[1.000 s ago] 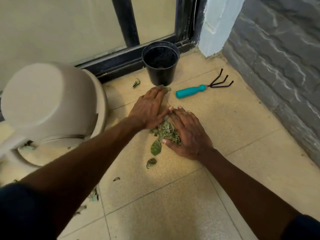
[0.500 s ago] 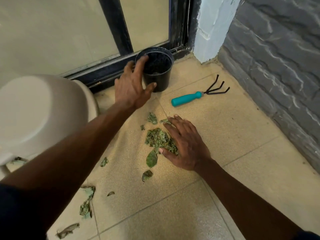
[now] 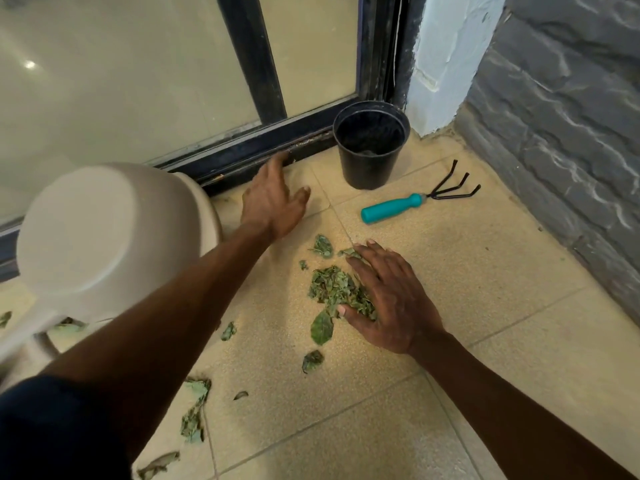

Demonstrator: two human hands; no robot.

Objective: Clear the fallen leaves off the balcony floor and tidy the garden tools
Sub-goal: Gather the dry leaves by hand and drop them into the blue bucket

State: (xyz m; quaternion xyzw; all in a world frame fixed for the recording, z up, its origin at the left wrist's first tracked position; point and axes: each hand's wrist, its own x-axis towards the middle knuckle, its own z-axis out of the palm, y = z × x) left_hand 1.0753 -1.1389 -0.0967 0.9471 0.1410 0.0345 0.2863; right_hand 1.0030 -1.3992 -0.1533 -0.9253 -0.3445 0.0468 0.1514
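A small heap of green leaves (image 3: 332, 289) lies on the beige floor tiles. My right hand (image 3: 391, 299) rests flat against the heap's right side, fingers straight. My left hand (image 3: 273, 199) lies flat and spread on the tile near the black door frame, left of the black plastic pot (image 3: 370, 147), holding nothing. A hand rake with a teal handle (image 3: 391, 208) and black prongs lies right of the pot. Loose leaves (image 3: 194, 414) are scattered at lower left, one large leaf (image 3: 322, 329) just below the heap.
A large beige watering can (image 3: 104, 237) stands at the left beside my left arm. A glass sliding door with a black frame (image 3: 252, 157) closes off the back. A grey stone wall (image 3: 561, 133) runs along the right, with a white pillar (image 3: 446, 60) in the corner.
My left hand left the leaf heap, touched the pot's rim, and now lies flat on the tile left of the pot. The right hand has stayed against the heap.
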